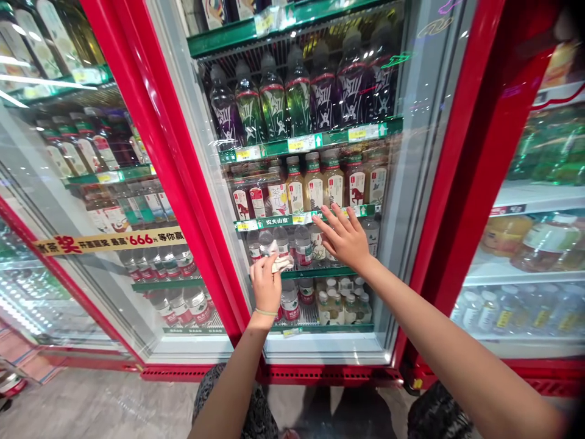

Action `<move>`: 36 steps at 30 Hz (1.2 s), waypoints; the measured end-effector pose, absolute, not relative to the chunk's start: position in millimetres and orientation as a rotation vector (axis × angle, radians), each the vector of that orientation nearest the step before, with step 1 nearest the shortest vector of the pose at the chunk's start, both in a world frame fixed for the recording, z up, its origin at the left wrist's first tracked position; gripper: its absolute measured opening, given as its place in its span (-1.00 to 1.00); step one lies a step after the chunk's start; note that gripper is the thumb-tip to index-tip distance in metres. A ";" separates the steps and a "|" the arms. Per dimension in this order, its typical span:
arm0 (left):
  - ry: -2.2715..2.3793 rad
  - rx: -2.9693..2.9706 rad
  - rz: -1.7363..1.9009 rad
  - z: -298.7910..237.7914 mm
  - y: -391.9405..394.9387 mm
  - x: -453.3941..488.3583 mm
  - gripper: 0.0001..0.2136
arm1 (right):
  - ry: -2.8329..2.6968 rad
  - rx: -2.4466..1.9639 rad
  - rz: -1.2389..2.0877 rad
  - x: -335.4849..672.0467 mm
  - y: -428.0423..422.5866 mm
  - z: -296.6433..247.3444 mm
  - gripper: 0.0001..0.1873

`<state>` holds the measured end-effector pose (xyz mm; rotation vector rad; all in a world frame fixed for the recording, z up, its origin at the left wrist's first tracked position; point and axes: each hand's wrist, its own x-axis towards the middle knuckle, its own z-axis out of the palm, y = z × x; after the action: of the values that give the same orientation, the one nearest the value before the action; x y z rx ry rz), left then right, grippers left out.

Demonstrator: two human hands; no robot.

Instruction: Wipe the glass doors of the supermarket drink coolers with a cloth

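Observation:
My left hand [265,283] is closed around a crumpled white tissue or cloth [282,262], in front of the lower part of the glass door [292,347] of a drinks fridge. Higher and to the right, my right hand [343,238] lies against the same glass, its fingers spread and nothing in it. Behind the glass stand rows of bottles: dark and green sports drinks [297,91] on an upper shelf, tea bottles [315,180] below them, and water bottles [290,302] near the bottom.
Red frames [183,152] border the door on both sides. Another fridge with a yellow banner [112,241] stands to the left, and a third fridge with bottles [543,244] is at the right. Grey floor [114,408] runs along the base.

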<state>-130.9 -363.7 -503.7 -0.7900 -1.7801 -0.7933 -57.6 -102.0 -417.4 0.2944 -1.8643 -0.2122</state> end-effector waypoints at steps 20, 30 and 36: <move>-1.783 -1.043 -0.904 -501.7 -283.7 -83.7 -0.70 | -2.006 0.196 0.709 11.2 -127.2 -496.8 -0.41; -1.791 -1.063 -0.842 -493.0 -278.4 -84.3 -0.75 | -1.971 0.088 0.808 2.3 -132.3 -497.9 -0.53; -1.822 -1.096 -0.833 -495.5 -278.2 -81.0 -0.66 | -1.939 0.149 0.843 -4.6 -139.2 -492.8 -0.70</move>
<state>-81.0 -278.2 -495.5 -1.0957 -1.8219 -0.8332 -4.6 -139.2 -492.8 0.1492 -1.9387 0.8434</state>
